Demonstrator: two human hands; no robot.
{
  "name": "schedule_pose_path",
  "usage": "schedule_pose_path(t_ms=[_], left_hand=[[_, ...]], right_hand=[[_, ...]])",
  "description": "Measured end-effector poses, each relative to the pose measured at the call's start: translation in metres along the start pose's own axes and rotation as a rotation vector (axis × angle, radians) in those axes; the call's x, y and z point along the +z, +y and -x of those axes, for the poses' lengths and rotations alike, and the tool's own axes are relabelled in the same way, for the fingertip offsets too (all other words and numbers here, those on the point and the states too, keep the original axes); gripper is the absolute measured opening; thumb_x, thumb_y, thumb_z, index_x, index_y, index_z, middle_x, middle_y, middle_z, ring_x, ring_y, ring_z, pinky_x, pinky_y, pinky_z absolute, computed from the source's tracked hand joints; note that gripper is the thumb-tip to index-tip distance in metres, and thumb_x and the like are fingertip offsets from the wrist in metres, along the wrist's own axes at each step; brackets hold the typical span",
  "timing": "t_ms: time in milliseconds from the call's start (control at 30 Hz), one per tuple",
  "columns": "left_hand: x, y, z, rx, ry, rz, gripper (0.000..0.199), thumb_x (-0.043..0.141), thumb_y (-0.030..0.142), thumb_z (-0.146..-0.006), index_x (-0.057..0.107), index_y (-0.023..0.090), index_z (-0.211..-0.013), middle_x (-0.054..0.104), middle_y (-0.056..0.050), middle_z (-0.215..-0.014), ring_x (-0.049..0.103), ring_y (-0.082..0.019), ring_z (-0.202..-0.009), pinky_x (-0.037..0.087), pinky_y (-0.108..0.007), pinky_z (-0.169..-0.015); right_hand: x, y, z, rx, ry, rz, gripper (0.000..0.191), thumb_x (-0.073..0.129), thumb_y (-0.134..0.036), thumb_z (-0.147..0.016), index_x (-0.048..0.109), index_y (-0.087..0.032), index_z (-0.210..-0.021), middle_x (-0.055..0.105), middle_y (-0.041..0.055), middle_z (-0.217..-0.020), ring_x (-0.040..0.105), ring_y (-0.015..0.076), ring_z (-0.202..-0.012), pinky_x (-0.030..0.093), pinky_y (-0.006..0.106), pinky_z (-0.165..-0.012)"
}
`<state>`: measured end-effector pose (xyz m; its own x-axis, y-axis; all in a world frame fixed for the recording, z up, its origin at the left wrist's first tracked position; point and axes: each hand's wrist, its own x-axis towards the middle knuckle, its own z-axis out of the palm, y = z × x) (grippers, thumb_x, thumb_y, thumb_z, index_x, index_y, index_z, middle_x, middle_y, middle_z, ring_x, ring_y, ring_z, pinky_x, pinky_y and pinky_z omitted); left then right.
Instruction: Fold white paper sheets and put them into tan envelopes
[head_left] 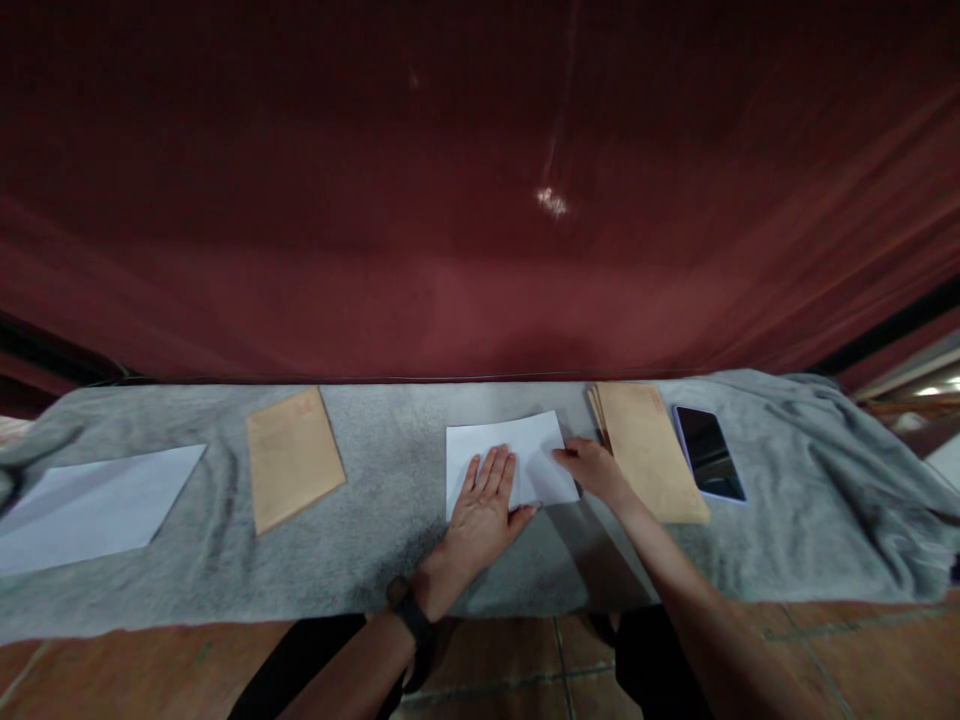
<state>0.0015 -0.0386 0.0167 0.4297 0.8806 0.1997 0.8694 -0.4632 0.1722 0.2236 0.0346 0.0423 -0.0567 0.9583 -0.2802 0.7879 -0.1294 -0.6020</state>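
My left grip (482, 515) lies flat, palm down, on the white paper (541, 455). Its fingers are stretched out, pointing away from me and slightly apart, with the thumb splayed out to the right near the paper's near edge. It pinches nothing; it only rests on the sheet, covering the lower left-of-centre part. A dark watch (409, 610) sits on that wrist.

My right grip (592, 468) is at the paper's right edge, fingers bent, the tips over the white surface. Whether my thumb and fingers close on that edge or just touch it, I cannot tell.

The paper lies in front of me on the grey cloth (390, 430) that covers the tabletop. Just beside my right grip is a stack of brown envelopes (652, 460), slightly fanned at its far left corner, with a phone (711, 455) next to it, screen up. Well apart on my left lies a brown envelope (296, 460), turned at an angle, and farther left a white sheet (97, 510).
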Motion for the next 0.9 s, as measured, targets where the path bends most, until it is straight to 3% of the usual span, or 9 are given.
schedule_pose_path(t_ms=[100, 233, 333, 433, 667, 767, 900], left_hand=[[-0.004, -0.002, -0.002, 0.009, -0.005, 0.028, 0.077, 0.051, 0.056, -0.097, 0.033, 0.007, -0.154, 0.035, -0.020, -0.162, 0.027, -0.031, -0.153, 0.023, -0.053, -0.125], [-0.017, -0.004, -0.006, 0.055, 0.009, 0.061, 0.075, 0.061, 0.048, -0.094, 0.035, 0.012, -0.154, 0.035, -0.017, -0.162, 0.028, -0.031, -0.152, 0.022, -0.054, -0.125], [-0.025, 0.002, -0.007, 0.062, 0.033, 0.084, 0.067, 0.061, 0.037, -0.095, 0.036, 0.017, -0.154, 0.041, -0.013, -0.160, 0.038, -0.029, -0.147, 0.033, -0.051, -0.120], [-0.030, 0.007, -0.007, 0.028, 0.063, 0.062, 0.054, 0.055, 0.022, -0.097, 0.044, 0.019, -0.149, 0.054, -0.010, -0.151, 0.052, -0.027, -0.133, 0.044, -0.046, -0.110], [-0.044, -0.006, -0.011, 0.049, 0.256, -0.059, 0.043, 0.052, 0.007, -0.093, 0.063, 0.022, -0.132, 0.072, -0.007, -0.123, 0.065, -0.024, -0.103, 0.054, -0.037, -0.092], [-0.056, -0.014, -0.018, 0.023, 0.388, -0.071, 0.045, 0.050, 0.005, -0.092, 0.066, 0.022, -0.130, 0.073, -0.007, -0.120, 0.065, -0.024, -0.100, 0.055, -0.038, -0.090], [-0.068, -0.021, -0.028, 0.030, 0.515, 0.001, 0.046, 0.047, 0.004, -0.094, 0.064, 0.021, -0.132, 0.071, -0.007, -0.127, 0.064, -0.024, -0.113, 0.054, -0.037, -0.098]], right_hand=[[-0.004, 0.005, -0.001, -0.046, -0.068, -0.120, 0.029, 0.058, -0.039, -0.090, 0.071, -0.019, -0.073, 0.069, 0.0017, -0.068, 0.065, 0.0169, -0.068, 0.042, 0.024, -0.059], [-0.008, 0.008, 0.001, 0.052, -0.173, -0.666, 0.031, 0.071, -0.048, -0.078, 0.071, -0.017, -0.079, 0.063, -0.0019, -0.057, 0.054, 0.0122, -0.050, 0.037, 0.023, -0.048], [-0.010, 0.006, 0.006, 0.120, -0.196, -0.994, 0.034, 0.084, -0.046, -0.067, 0.071, -0.018, -0.082, 0.069, -0.0001, -0.066, 0.059, 0.0125, -0.055, 0.042, 0.023, -0.050], [-0.013, 0.001, 0.017, 0.106, -0.251, -1.176, 0.033, 0.091, -0.037, -0.063, 0.073, -0.018, -0.084, 0.074, 0.0018, -0.076, 0.065, 0.0143, -0.064, 0.051, 0.025, -0.061], [-0.020, -0.001, 0.039, 0.010, -0.430, -1.358, 0.033, 0.089, -0.025, -0.068, 0.075, -0.022, -0.098, 0.078, 0.0014, -0.089, 0.072, 0.0178, -0.079, 0.055, 0.031, -0.080], [-0.017, -0.005, 0.042, -0.088, -0.367, -1.356, 0.034, 0.088, -0.027, -0.070, 0.076, -0.022, -0.101, 0.079, 0.0019, -0.095, 0.072, 0.0185, -0.088, 0.053, 0.033, -0.089], [-0.009, -0.015, 0.050, -0.154, -0.265, -1.304, 0.038, 0.088, -0.032, -0.069, 0.076, -0.023, -0.104, 0.079, 0.0015, -0.099, 0.070, 0.0202, -0.095, 0.049, 0.036, -0.097]])
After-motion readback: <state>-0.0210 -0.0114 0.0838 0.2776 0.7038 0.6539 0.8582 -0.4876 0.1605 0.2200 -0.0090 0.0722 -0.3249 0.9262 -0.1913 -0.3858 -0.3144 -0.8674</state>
